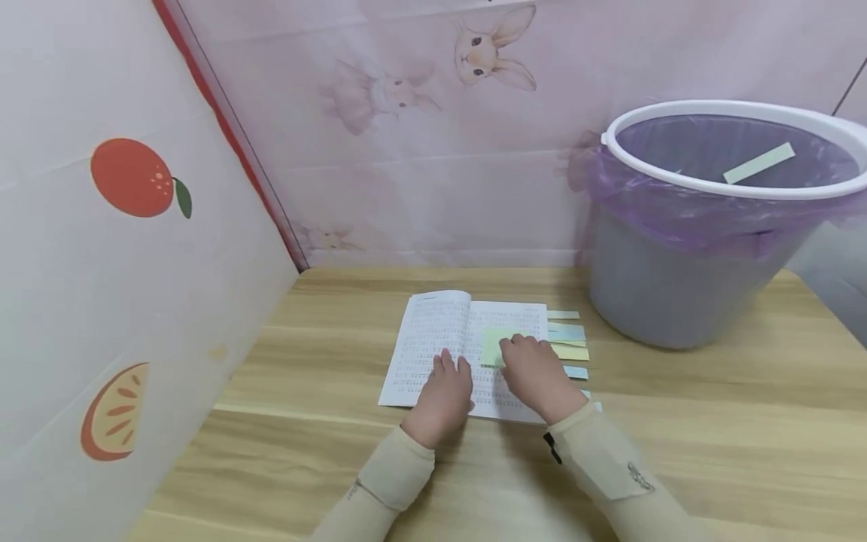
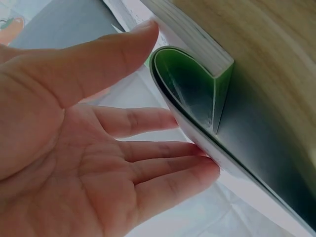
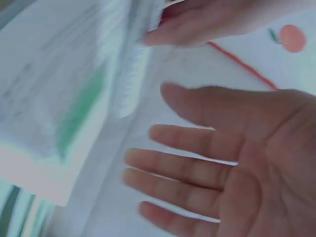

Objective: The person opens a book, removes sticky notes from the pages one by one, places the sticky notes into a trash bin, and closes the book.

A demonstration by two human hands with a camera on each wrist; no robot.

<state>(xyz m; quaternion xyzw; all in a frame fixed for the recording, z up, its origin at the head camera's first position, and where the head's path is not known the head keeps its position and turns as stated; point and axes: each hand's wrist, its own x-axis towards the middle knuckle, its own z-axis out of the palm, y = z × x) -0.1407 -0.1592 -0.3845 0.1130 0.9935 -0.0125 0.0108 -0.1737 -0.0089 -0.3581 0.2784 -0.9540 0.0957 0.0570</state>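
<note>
An open book (image 1: 425, 331) with printed pages lies on the wooden table. On its right page is a pale green sticky note (image 1: 492, 348), seen as a blurred green patch in the right wrist view. My left hand (image 1: 443, 391) rests its straight fingers on the left page, near the spine. In the left wrist view the book's cover (image 2: 237, 163) bends round beside those fingers, and the thumb is at the page edges. My right hand (image 1: 535, 373) is over the right page, beside the note. Its fingers (image 3: 177, 164) are loosely extended with nothing between them.
Several coloured paper tabs (image 1: 572, 351) stick out past the book's right edge. A grey bin (image 1: 657, 271) with a white rim and purple liner stands at the back right, with a pale paper strip (image 1: 759, 163) inside. Printed cloth walls (image 1: 433, 181) border the table behind and at left.
</note>
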